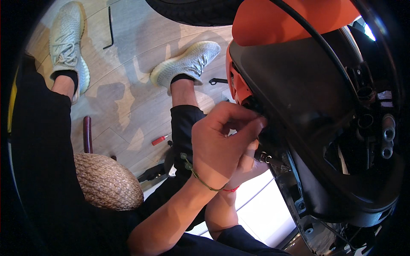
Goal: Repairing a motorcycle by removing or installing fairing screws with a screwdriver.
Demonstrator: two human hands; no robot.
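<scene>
A vehicle with a black body (307, 98) and orange panels (290, 21) fills the right side. My left hand (222, 145), a green cord bracelet on its wrist, is pinched at the body's near edge, by a dark opening (250, 102) in the orange trim; whatever its fingertips hold is hidden. My right hand (252, 168), with a red string at the wrist, is behind and below the left one, mostly covered by it, near a metal fitting (267, 158) on the vehicle. Its fingers are too hidden to read.
A black tire (194, 10) is at the top. On the wooden floor lie an L-shaped black tool (110, 32), a red-handled screwdriver (160, 139), a dark red rod (87, 132) and a black tool (218, 81). My shoes (185, 64) and a woven seat (106, 181) are at left.
</scene>
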